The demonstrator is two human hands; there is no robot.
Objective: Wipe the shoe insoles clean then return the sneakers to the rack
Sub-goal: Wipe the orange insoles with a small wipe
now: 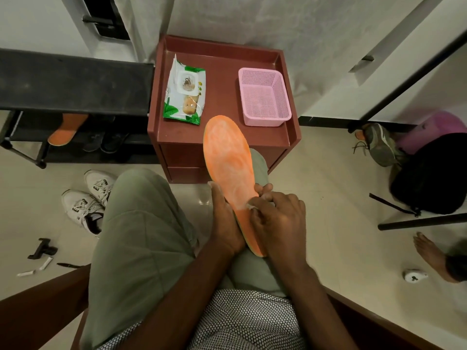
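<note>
beside pale floor tiles, maroon cabinet stands.

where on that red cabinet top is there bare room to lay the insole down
Bare strips on the red cabinet top: between wipes pack and pink basket, and behind both. The front edge is crowded by the insole tip.

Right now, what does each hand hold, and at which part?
The left hand holds the orange insole by its heel-end edge. The right hand pinches a small white wipe against the insole.
</note>
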